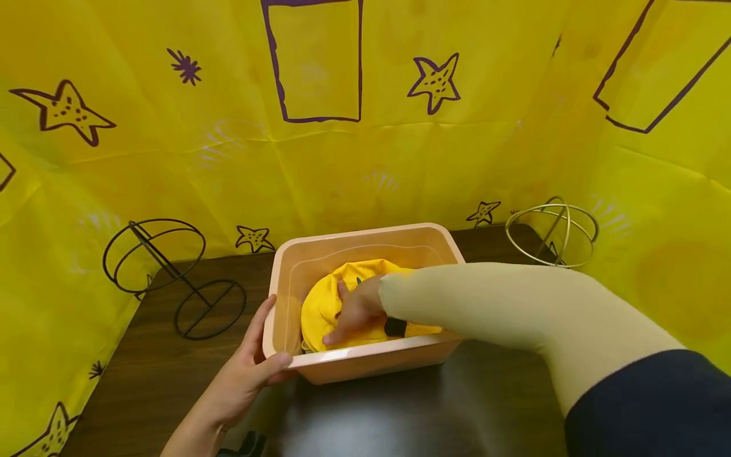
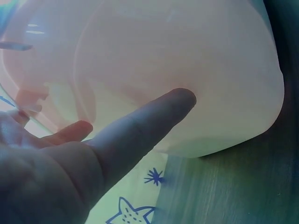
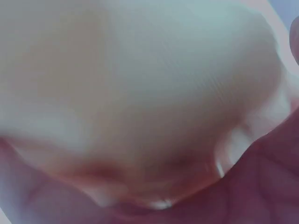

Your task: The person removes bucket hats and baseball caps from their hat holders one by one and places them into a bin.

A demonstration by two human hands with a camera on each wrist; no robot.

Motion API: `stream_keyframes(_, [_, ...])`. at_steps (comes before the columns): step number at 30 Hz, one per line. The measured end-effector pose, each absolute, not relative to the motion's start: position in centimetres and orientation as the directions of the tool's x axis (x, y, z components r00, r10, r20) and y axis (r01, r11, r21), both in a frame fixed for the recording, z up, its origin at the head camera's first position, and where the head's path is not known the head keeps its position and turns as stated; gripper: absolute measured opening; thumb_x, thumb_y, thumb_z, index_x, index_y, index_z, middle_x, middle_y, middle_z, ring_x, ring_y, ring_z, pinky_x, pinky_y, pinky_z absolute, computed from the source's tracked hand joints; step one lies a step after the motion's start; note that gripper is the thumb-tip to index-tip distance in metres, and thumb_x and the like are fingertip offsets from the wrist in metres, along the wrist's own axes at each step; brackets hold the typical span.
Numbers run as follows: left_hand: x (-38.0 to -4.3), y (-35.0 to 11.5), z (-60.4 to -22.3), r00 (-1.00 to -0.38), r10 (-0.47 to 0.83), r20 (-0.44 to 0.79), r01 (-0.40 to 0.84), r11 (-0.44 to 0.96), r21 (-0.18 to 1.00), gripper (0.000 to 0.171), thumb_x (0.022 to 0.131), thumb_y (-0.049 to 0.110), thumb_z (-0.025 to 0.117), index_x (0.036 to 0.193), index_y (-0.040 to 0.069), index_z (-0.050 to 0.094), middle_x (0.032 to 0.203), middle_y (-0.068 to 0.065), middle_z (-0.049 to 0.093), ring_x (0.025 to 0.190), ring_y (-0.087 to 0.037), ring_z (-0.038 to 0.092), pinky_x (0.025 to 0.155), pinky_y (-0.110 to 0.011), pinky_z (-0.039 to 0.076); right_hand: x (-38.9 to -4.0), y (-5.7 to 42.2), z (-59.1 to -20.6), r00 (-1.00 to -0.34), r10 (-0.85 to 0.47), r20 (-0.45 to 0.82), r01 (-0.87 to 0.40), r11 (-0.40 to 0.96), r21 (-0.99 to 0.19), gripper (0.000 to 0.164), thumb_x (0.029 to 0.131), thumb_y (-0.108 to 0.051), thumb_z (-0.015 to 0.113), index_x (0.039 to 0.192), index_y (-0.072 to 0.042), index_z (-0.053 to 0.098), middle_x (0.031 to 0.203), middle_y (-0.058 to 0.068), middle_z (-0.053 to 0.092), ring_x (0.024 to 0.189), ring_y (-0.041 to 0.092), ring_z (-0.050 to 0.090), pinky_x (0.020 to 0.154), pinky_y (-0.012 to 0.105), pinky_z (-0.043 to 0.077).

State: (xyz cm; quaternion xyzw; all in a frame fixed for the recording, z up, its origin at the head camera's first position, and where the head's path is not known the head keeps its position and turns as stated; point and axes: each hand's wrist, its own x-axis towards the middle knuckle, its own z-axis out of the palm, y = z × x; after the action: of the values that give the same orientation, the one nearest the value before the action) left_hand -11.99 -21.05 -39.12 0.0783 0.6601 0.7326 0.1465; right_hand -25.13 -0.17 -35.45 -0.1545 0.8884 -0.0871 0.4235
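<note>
A pale pink plastic bin (image 1: pixel 365 363) stands on the dark wooden table. My left hand (image 1: pixel 245 368) holds its near left corner, thumb over the front rim and other fingers along the left side. One straight finger (image 2: pixel 145 123) lies against the outer wall in the left wrist view. Inside the bin is a yellow cloth item (image 1: pixel 320 311) with a small green mark and a black patch. My right hand (image 1: pixel 356 311) reaches in from the right and rests on this cloth, thumb and a finger spread. Blurred cloth (image 3: pixel 140 93) fills the right wrist view against the palm.
A black wire stand (image 1: pixel 197 289) lies left of the bin. Behind it on the right is a gold wire stand (image 1: pixel 562 235). Yellow patterned fabric (image 1: pixel 365 165) hangs around the table's back and sides. A small black object (image 1: pixel 245 444) shows at the bottom edge.
</note>
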Motion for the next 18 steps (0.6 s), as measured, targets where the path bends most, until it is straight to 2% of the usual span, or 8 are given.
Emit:
stream_keyframes(1, [-11.9,-21.0,-39.1,-0.946,0.315,-0.081,-0.113,-0.085,0.990,0.091,0.098,0.005,0.060,0.160,0.035,0.001,0.161,-0.019,-0.009,0.127,-0.055,0.037,0.090,-0.053,0.049,-25.7,0.7,-34.3,-0.537,-0.397,-0.744,-0.222,0.918,-0.330,0.109,0.081,-0.070,0.066,0.162,-0.023,0.009,0.165,0.007,0.011,0.142,0.030,0.029,0.114,0.053,0.019])
stream_keyframes(3, [-11.8,-21.0,-39.1,-0.946,0.313,-0.084,-0.115,-0.084,0.990,0.091,0.097,0.006,0.061,0.160,0.035,0.001,0.161,-0.020,-0.009,0.127,-0.055,0.038,0.090,-0.053,0.049,-26.5,1.9,-31.7,-0.504,-0.405,-0.763,-0.086,0.903,-0.422,0.108,0.082,-0.063,0.071,0.162,-0.019,0.012,0.161,0.008,0.024,0.134,0.029,0.041,0.107,0.048,0.035])
stream_keyframes(6, [-11.9,-20.9,-39.1,-0.945,0.315,-0.087,-0.116,-0.076,0.990,0.090,0.098,0.005,0.060,0.160,0.034,0.001,0.161,-0.020,-0.008,0.125,-0.054,0.040,0.090,-0.052,0.050,-27.1,3.4,-28.7,-0.588,-0.377,-0.716,-0.110,0.914,-0.392,0.090,0.080,-0.065,0.072,0.149,-0.016,0.042,0.142,0.004,0.049,0.116,0.025,0.055,0.096,0.047,0.046])
stream_keyframes(8, [-12.0,-21.0,-39.0,-0.945,0.316,-0.082,-0.110,-0.074,0.991,0.090,0.097,0.004,0.059,0.160,0.033,0.001,0.161,-0.021,-0.007,0.124,-0.054,0.041,0.089,-0.051,0.050,-27.0,3.9,-27.6,-0.662,-0.359,-0.658,-0.140,0.921,-0.363,0.086,0.078,-0.066,0.073,0.141,-0.013,0.049,0.133,0.003,0.053,0.115,0.022,0.054,0.097,0.043,0.044])
stream_keyframes(10, [-12.1,-21.0,-39.0,-0.946,0.313,-0.080,-0.106,-0.068,0.992,0.090,0.097,0.005,0.060,0.160,0.033,0.001,0.160,-0.021,-0.006,0.123,-0.053,0.043,0.088,-0.050,0.051,-26.5,4.0,-27.6,-0.694,-0.336,-0.637,-0.106,0.922,-0.372,0.096,0.076,-0.067,0.074,0.147,-0.012,0.042,0.140,0.005,0.049,0.123,0.022,0.048,0.105,0.041,0.037])
stream_keyframes(13, [-12.1,-21.1,-39.0,-0.947,0.313,-0.072,-0.097,-0.063,0.993,0.091,0.097,0.004,0.060,0.160,0.032,0.001,0.160,-0.021,-0.005,0.121,-0.050,0.045,0.086,-0.048,0.052,-25.7,3.4,-29.7,-0.676,-0.333,-0.657,-0.020,0.900,-0.436,0.115,0.079,-0.065,0.073,0.160,-0.011,0.010,0.157,0.011,0.028,0.136,0.023,0.033,0.114,0.039,0.024])
stream_keyframes(15, [-12.1,-21.1,-39.0,-0.946,0.315,-0.072,-0.097,-0.064,0.993,0.091,0.097,0.003,0.059,0.160,0.032,0.001,0.160,-0.021,-0.004,0.120,-0.047,0.048,0.086,-0.047,0.053,-25.1,2.7,-31.3,-0.637,-0.331,-0.696,0.082,0.869,-0.488,0.123,0.083,-0.060,0.072,0.159,-0.012,-0.011,0.163,0.015,0.013,0.137,0.023,0.031,0.115,0.037,0.021])
stream_keyframes(18, [-12.1,-21.0,-39.0,-0.944,0.322,-0.075,-0.103,-0.071,0.992,0.091,0.097,0.003,0.060,0.160,0.032,0.000,0.160,-0.022,-0.004,0.117,-0.041,0.052,0.087,-0.047,0.052,-24.6,1.6,-33.1,-0.613,-0.342,-0.712,0.212,0.797,-0.565,0.125,0.085,-0.049,0.076,0.156,-0.010,-0.018,0.161,0.019,0.008,0.132,0.025,0.034,0.113,0.033,0.025])
